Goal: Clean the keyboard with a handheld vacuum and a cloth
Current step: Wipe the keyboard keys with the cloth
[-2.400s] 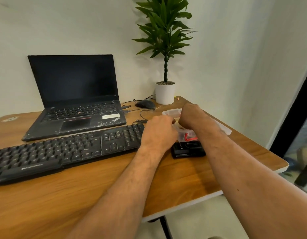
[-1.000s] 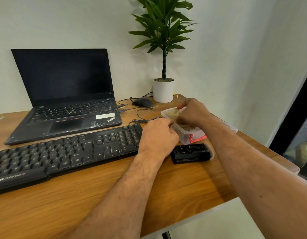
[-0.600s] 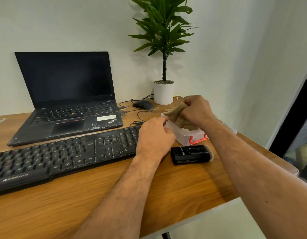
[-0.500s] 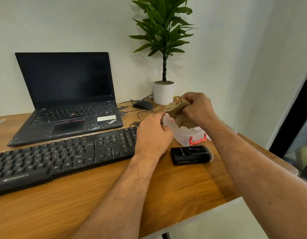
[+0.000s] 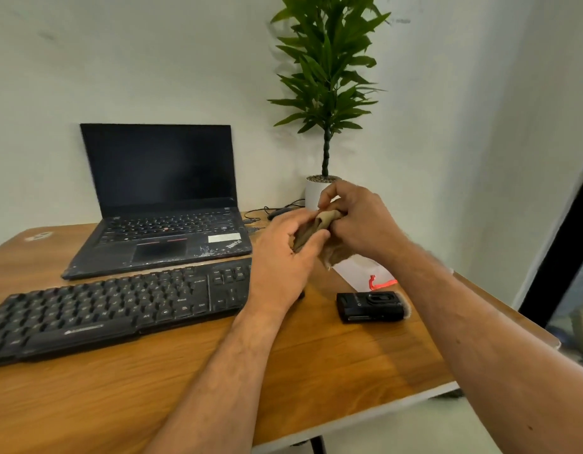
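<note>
Lifting the cloth (image 5: pixel 316 229) clear of the plastic box (image 5: pixel 360 271) now — we are pinching it between left hand (image 5: pixel 283 253) and right hand (image 5: pixel 357 221); keyboard (image 5: pixel 119 306) wiping looks next.

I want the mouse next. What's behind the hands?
Behind the left hand and right hand gripping the cloth, only the mouse's edge, cables and white pot show; the rest is hidden.

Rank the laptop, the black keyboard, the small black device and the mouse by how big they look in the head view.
1. Laptop, with its open screen.
2. Keyboard, cut off at the frame's left edge.
3. Small black device.
4. Mouse, mostly hidden behind the left hand and farthest away, so its rank is unsure.
</note>
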